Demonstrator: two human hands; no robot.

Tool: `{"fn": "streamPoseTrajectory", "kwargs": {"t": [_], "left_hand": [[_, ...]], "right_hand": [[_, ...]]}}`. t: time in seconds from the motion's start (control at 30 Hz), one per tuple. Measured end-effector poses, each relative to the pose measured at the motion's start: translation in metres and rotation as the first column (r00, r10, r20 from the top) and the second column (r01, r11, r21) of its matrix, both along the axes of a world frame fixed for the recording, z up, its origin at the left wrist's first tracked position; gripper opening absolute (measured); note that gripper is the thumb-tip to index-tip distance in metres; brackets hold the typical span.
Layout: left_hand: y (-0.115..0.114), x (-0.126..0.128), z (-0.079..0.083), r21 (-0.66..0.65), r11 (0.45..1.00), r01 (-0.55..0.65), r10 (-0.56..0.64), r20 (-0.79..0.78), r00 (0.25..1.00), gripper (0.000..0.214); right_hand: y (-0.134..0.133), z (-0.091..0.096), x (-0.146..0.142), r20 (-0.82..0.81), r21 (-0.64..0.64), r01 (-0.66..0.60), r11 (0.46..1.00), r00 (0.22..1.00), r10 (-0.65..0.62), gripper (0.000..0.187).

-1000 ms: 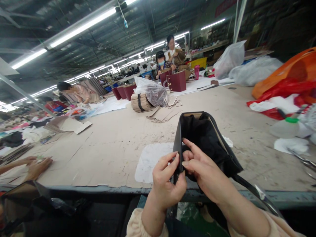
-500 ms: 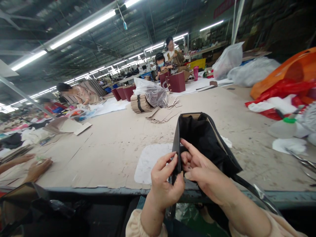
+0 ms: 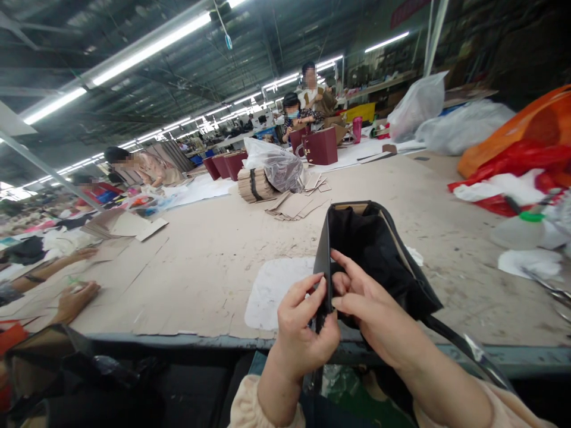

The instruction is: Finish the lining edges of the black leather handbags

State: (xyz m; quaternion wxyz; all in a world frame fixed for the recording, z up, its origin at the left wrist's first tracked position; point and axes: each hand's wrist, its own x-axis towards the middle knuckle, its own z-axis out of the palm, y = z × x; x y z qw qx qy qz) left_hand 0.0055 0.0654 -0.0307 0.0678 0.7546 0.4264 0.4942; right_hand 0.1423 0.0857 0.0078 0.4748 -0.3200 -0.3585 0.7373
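A black bag point(image 3: 379, 255) with a black fabric lining stands open at the near edge of the worktable point(image 3: 214, 249). My left hand point(image 3: 303, 333) pinches the bag's near left rim from outside, fingers closed on it. My right hand point(image 3: 370, 309) grips the same rim from the inside, forefinger stretched along the edge and the other fingers curled into the lining. The bag's strap point(image 3: 464, 345) trails off to the lower right over the table edge.
A white sheet point(image 3: 276, 291) lies under the bag. Stacked cardboard pieces point(image 3: 294, 205) and a plastic bag point(image 3: 276, 166) sit farther back, maroon boxes point(image 3: 319, 145) beyond. A plastic bottle point(image 3: 517, 229), scissors point(image 3: 548, 291) and orange and red bags point(image 3: 521, 148) lie right. A co-worker's hands point(image 3: 75, 297) rest left.
My hands stay on the bag's rim, the right fingers shifting slightly inside it. The co-worker's hands at the left have moved, one arm now reaching farther back.
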Motion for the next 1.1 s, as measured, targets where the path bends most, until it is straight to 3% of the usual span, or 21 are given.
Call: {"fn": "streamPoseTrajectory", "kwargs": {"t": [0.27, 0.6, 0.73, 0.93, 1.1], "left_hand": [[0.0011, -0.0024, 0.0017, 0.001, 1.000, -0.007, 0.007, 0.013, 1.000, 0.048], [0.0022, -0.0019, -0.0007, 0.010, 1.000, -0.028, 0.028, 0.010, 1.000, 0.046], [0.0019, -0.0018, 0.0000, 0.010, 1.000, -0.027, 0.027, 0.014, 1.000, 0.046], [0.0025, -0.0037, 0.0039, 0.006, 1.000, -0.009, 0.009, -0.003, 1.000, 0.047], [0.0030, -0.0033, 0.0044, 0.007, 1.000, -0.026, 0.026, -0.002, 1.000, 0.045]], "right_hand": [[-0.0027, -0.0038, 0.0040, -0.022, -0.024, -0.077, 0.997, 0.997, 0.076, 0.093], [-0.0018, -0.0022, -0.0043, -0.087, -0.075, 0.029, 0.997, 0.996, -0.036, 0.069], [-0.0017, -0.0011, -0.0044, -0.059, -0.058, 0.029, 0.998, 0.998, -0.033, 0.070], [-0.0037, -0.0046, -0.0028, -0.010, -0.044, -0.017, 0.999, 1.000, 0.016, 0.088], [-0.0041, -0.0050, -0.0054, -0.076, -0.074, 0.033, 0.997, 0.996, -0.039, 0.073]]}}
